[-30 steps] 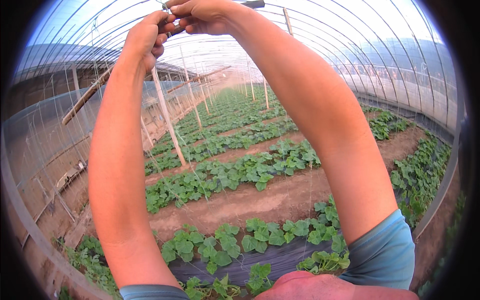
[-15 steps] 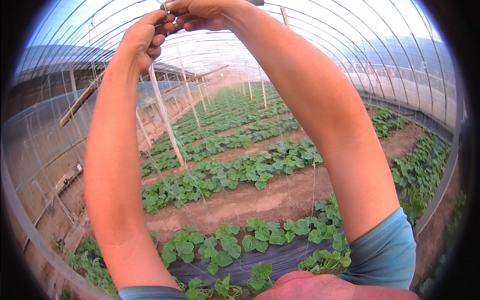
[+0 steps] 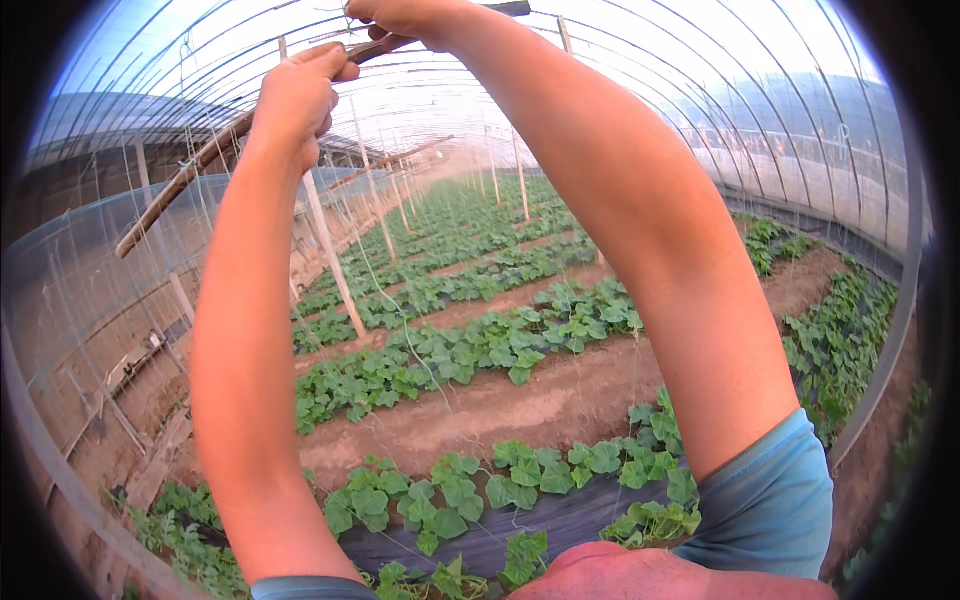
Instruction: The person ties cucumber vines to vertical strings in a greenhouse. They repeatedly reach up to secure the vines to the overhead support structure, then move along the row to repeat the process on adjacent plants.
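Observation:
Both my arms reach overhead to a long wooden pole [image 3: 180,190] that slants from the left up to the top of the view. My left hand [image 3: 296,105] is closed just below the pole, its thumb and forefinger pinched together beside it. From near that hand a pale green string [image 3: 405,325] hangs loose in a curve over the plant rows. My right hand [image 3: 415,18] is higher, at the pole, partly cut off by the upper edge. Its fingers are closed, with a thin strand showing at the fingertips.
Rows of leafy green vine plants [image 3: 480,340] run across the soil, the nearest on dark plastic film [image 3: 560,515]. A slanted post [image 3: 333,255] stands beyond my left arm. Thin hanging strings and arched greenhouse ribs [image 3: 690,90] surround me. A wall [image 3: 60,270] runs along the left.
My hands have moved apart: the left slightly down, the right slightly up, baring the pole between them. The hanging string has swung right.

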Available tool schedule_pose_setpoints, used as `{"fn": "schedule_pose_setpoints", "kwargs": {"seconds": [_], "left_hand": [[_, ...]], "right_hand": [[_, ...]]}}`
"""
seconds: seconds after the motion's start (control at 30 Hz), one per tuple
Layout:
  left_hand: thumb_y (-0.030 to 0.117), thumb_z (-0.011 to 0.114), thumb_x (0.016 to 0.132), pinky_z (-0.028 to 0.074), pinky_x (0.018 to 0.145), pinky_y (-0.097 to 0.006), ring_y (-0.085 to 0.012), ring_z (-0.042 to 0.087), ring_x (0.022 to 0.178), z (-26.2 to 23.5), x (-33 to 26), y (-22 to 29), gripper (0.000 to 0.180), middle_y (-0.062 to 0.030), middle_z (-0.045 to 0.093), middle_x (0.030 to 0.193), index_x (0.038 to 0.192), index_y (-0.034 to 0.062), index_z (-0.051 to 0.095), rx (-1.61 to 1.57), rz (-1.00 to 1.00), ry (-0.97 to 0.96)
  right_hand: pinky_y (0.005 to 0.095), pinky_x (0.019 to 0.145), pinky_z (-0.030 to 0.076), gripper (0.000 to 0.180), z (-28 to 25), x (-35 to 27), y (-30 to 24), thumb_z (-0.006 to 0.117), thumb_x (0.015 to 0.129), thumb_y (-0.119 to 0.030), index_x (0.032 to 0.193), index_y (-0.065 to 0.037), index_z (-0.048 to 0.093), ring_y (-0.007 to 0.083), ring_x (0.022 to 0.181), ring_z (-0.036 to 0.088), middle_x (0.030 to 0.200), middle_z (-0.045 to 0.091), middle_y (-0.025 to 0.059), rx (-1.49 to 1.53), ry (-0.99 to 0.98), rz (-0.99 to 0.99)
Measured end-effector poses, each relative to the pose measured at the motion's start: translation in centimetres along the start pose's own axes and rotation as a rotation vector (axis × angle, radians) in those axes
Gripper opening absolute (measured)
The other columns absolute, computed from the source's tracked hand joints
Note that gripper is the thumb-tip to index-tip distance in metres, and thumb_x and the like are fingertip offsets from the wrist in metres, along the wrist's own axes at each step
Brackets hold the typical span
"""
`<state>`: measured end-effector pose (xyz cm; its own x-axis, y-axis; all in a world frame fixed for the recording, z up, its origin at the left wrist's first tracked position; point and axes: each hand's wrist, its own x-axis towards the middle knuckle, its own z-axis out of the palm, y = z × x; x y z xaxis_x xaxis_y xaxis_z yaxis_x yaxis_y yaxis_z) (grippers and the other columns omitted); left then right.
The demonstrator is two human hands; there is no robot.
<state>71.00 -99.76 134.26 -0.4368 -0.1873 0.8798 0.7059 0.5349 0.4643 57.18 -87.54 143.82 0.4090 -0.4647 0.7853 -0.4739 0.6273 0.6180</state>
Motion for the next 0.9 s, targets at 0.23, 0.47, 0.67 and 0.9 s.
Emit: {"fn": "schedule_pose_setpoints", "kwargs": {"seconds": [0.23, 0.47, 0.67, 0.9], "left_hand": [[0.011, 0.051, 0.087, 0.036, 0.055, -0.024, -0.0053, 0.044, 0.057, -0.9, -5.7, -1.8, 0.045, -0.0001, 0.063, 0.073, 0.126, -0.0006, 0.069, 0.307, -0.022, -0.151], [0.016, 0.049, 0.087, 0.052, 0.075, -0.040, -0.0234, 0.066, 0.079, -1.3, -12.5, -7.1, 0.035, -0.0123, 0.070, 0.083, 0.106, 0.0030, 0.075, 0.498, 0.016, -0.295], [0.015, 0.053, 0.091, 0.056, 0.073, -0.044, -0.0335, 0.071, 0.082, 1.2, -21.6, -9.6, 0.021, -0.0142, 0.073, 0.090, 0.097, 0.0066, 0.072, 0.543, 0.171, -0.350], [0.015, 0.056, 0.092, 0.056, 0.071, -0.044, -0.0326, 0.070, 0.083, 2.5, -27.9, -12.0, 0.016, -0.0112, 0.074, 0.093, 0.096, 0.0080, 0.070, 0.471, 0.147, -0.340]], "right_hand": [[0.0432, 0.080, 0.058, 0.017, 2.1, 2.2, 0.3, 0.064, 0.079, -0.017, 0.081, -0.007, 0.077, 0.0331, 0.089, 0.072, 0.095, 0.075, 0.0162, -0.136, -0.003, 0.038], [0.0457, 0.074, 0.058, 0.024, 1.4, 5.8, -0.9, 0.058, 0.084, -0.016, 0.076, -0.001, 0.075, 0.0341, 0.075, 0.072, 0.072, 0.071, 0.0196, 0.616, 0.115, 0.729], [0.0422, 0.075, 0.059, 0.019, 4.5, 10.2, 2.5, 0.072, 0.081, -0.025, 0.084, -0.008, 0.079, 0.0306, 0.084, 0.072, 0.089, 0.076, 0.0133, -0.222, -0.079, 0.472], [0.0403, 0.068, 0.057, 0.031, 4.6, 12.6, 2.6, 0.076, 0.083, -0.037, 0.088, -0.007, 0.077, 0.0271, 0.078, 0.072, 0.088, 0.075, 0.0089, -0.123, -0.106, 0.558]]}}
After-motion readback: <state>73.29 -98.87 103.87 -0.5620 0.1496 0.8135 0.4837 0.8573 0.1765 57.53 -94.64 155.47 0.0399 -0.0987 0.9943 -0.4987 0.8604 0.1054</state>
